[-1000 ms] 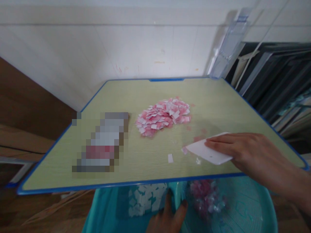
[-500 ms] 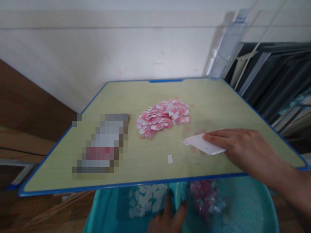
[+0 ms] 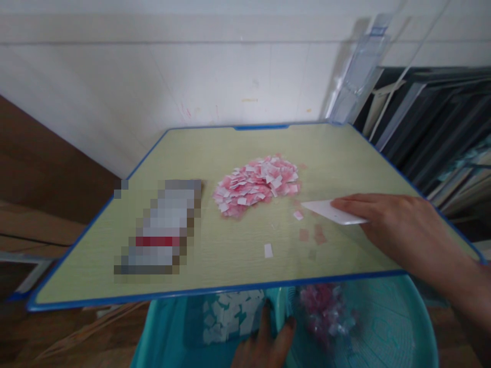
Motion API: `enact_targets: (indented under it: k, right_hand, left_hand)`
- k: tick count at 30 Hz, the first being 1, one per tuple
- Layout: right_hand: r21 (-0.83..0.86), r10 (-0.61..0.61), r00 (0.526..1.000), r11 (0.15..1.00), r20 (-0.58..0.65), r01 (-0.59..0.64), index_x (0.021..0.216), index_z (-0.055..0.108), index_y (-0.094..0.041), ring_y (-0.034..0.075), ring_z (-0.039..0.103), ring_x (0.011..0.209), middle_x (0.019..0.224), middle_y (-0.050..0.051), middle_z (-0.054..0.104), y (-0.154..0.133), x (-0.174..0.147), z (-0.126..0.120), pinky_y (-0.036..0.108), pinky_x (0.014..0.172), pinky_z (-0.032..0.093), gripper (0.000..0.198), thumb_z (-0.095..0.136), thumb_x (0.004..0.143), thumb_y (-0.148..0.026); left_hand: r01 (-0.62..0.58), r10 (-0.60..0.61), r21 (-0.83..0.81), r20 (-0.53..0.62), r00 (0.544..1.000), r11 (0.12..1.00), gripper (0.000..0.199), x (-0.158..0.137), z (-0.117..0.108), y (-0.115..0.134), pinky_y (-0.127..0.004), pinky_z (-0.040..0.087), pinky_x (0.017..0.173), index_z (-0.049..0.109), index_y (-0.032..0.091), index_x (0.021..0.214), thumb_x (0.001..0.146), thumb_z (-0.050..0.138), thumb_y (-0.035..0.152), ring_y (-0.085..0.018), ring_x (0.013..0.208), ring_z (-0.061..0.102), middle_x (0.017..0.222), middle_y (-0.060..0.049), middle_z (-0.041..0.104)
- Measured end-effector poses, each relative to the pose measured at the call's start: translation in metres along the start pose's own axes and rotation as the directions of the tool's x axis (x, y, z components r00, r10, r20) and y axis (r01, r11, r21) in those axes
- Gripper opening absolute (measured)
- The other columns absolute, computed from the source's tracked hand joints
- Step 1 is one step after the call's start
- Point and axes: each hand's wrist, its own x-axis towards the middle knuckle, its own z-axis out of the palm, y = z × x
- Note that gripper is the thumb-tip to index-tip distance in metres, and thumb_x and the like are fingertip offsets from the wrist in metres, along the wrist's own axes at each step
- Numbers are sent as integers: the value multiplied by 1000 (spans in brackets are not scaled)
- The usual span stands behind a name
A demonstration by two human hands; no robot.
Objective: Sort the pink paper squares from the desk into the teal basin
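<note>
My right hand [image 3: 387, 214] is closed on the edge of a white card-like flat piece [image 3: 337, 213], tilted above the right part of the tabletop [image 3: 215, 266]. Left of the card lies a heap of small pink-and-white paper pieces [image 3: 257, 185]. A few loose pieces, among them a white one [image 3: 268, 250], lie in front of it. Below the table's front edge, my left hand [image 3: 264, 340] is at the divider between two teal basins, index finger and thumb apart on either side of the rim. Its other fingers are partly hidden.
White pieces [image 3: 233, 314] lie in the left teal basin [image 3: 161, 332]. A pinkish clump with clear plastic [image 3: 326, 312] is in the right basin [image 3: 399, 327]. A pixelated phone-like object [image 3: 164, 220] lies on the table. A clear bottle [image 3: 356, 71] stands behind, near dark panels [image 3: 433, 117].
My right hand and the white card have moved right and slightly away from me, uncovering several pink pieces on the tabletop. My left hand has hardly moved.
</note>
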Motion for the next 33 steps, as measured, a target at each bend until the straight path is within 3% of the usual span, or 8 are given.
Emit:
enact_targets:
  k: [4, 8, 17, 23, 29, 33]
  right_hand:
    - [100, -107, 991, 990, 82, 98, 105, 68, -23, 21, 67, 90, 106, 2, 71, 2, -1, -1, 33, 72, 55, 45, 39, 79, 0]
    - [208, -155, 986, 968, 67, 138, 110, 66, -26, 22, 66, 95, 111, 0, 69, 6, -3, 1, 33, 73, 54, 48, 42, 78, 0]
    - [84, -87, 991, 993, 101, 79, 108, 66, -21, 22, 67, 92, 106, 4, 71, 5, -1, 5, 34, 73, 55, 42, 41, 81, -1]
    - [25, -50, 997, 999, 59, 48, 104, 67, -24, 23, 68, 85, 104, 3, 71, 3, -3, 3, 36, 70, 56, 42, 42, 80, 0]
    - [68, -132, 990, 989, 53, 128, 99, 66, -24, 24, 66, 93, 108, 4, 70, -9, -7, -8, 38, 75, 55, 41, 40, 79, 1]
    - [53, -202, 977, 977, -63, 205, 85, 67, -21, 24, 67, 80, 92, 7, 73, -18, -6, -12, 37, 70, 54, 39, 41, 72, 4]
  left_hand:
    - [-2, 2, -10, -12, 1000, 1000, 62, 0, -1, 1, -44, 53, 76, 36, 38, 140, 84, 46, 12, -33, 91, 66, 147, -20, 30]
    - [-7, 8, -41, 5, 1000, 999, 62, -2, -8, 5, -44, 52, 77, 36, 35, 141, 83, 51, 16, -34, 92, 65, 147, -22, 29]
    - [17, -17, 1, 40, 999, 1000, 68, -1, -11, 6, -40, 52, 79, 33, 38, 142, 82, 49, 11, -31, 95, 65, 148, -19, 29]
    - [-2, 3, -44, 19, 1000, 999, 63, -2, -10, 6, -43, 52, 78, 37, 34, 141, 82, 52, 18, -34, 93, 65, 147, -23, 27]
    - [-3, 4, -31, 29, 1000, 1000, 64, -2, -13, 7, -42, 50, 81, 34, 35, 142, 82, 53, 21, -34, 97, 63, 147, -20, 28]
    - [1, 0, -21, 37, 999, 1000, 64, -4, -15, 9, -43, 51, 79, 36, 33, 141, 81, 50, 15, -33, 95, 64, 147, -22, 27]
